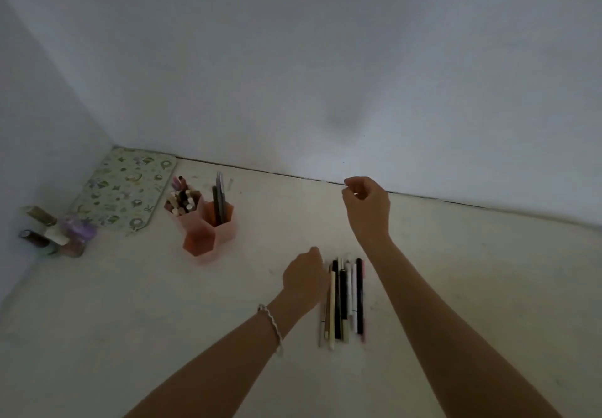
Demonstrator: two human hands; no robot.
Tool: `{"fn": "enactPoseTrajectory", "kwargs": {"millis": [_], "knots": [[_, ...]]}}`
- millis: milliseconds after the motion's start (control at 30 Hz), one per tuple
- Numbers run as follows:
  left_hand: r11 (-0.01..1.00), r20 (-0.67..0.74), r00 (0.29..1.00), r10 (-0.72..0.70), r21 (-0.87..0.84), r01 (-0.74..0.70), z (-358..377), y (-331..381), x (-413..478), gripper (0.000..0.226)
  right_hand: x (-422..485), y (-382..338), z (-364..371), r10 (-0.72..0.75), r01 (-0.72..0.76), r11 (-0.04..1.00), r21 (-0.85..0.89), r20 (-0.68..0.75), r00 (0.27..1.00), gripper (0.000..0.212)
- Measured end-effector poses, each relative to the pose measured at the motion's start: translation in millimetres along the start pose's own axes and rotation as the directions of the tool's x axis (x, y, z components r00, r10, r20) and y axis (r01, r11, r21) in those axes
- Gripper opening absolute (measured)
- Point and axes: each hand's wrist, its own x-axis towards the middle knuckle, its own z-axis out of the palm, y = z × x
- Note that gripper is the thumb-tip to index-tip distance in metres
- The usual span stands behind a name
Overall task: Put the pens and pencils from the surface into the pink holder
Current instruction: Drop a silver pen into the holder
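Head view shows a row of slim black, white and pink pens and pencils (pixel 345 300) lying side by side on the pale cream table (pixel 456 271), their long axes running away from the person toward the wall. The left hand (pixel 304 276) sits at the row's left edge, touching or nearly touching the outermost pencil; its fingers curl under out of sight, so whether its grip has closed on anything cannot be told. The right hand (pixel 366 204) hovers beyond the row's far ends, its grip loosely curled with nothing visible in it. The pink plastic holder of three hexagonal cups (pixel 195 243), two of them stocked, stands well to the left and farther back, so the left hand looks the nearer one to carry a pen across into it
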Motion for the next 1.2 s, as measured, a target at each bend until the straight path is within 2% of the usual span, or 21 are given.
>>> {"fn": "enactPoseTrajectory", "kwargs": {"millis": [100, 233, 400, 533, 633, 867, 1000, 1100, 1200], "knots": [[0.998, 0.03, 0.998, -0.059, 0.01, 0.058, 21, 11, 2, 0.026, -2, 16, -23, 0.032, -0.033, 0.999, -0.011, -0.032, 0.999, 0.018], [0.994, -0.01, 0.994, -0.11, 0.017, 0.11, 30, 15, 5, 0.022, -4, 34, -37, 0.067, -0.068, 0.998, -0.017, -0.052, 0.996, 0.016], [0.981, -0.01, 0.983, -0.183, -0.059, 0.182, 28, 12, 7, 0.023, -9, 46, -36, 0.097, -0.097, 0.995, -0.017, -0.017, 0.995, 0.017], [0.979, 0.007, 0.983, -0.186, -0.085, 0.186, 28, 7, 9, 0.02, -10, 49, -28, 0.102, -0.101, 0.995, -0.024, 0.013, 0.995, 0.017], [0.984, -0.024, 0.984, -0.179, -0.008, 0.179, 28, 11, 6, 0.02, -10, 48, -22, 0.107, -0.106, 0.994, -0.016, 0.035, 0.994, 0.016], [0.975, -0.133, 0.991, -0.02, 0.218, 0.049, 29, 14, 3, 0.023, -10, 45, -17, 0.081, -0.077, 0.996, -0.046, 0.09, 0.993, 0.016], [0.961, -0.157, 0.988, 0.003, 0.273, 0.04, 13, -10, 9, 0.043, -8, 49, -22, 0.082, -0.067, 0.991, -0.117, 0.132, 0.988, 0.016], [0.993, -0.184, 0.983, -0.006, 0.118, 0.028, -21, -27, 20, 0.038, -10, 53, -22, 0.137, -0.075, 0.969, -0.234, 0.262, 0.955, 0.016], [0.99, -0.312, 0.949, -0.037, -0.138, -0.007, -59, -28, 27, 0.027, -18, 66, -11, 0.226, -0.075, 0.924, -0.376, 0.376, 0.899, 0.02]]}}
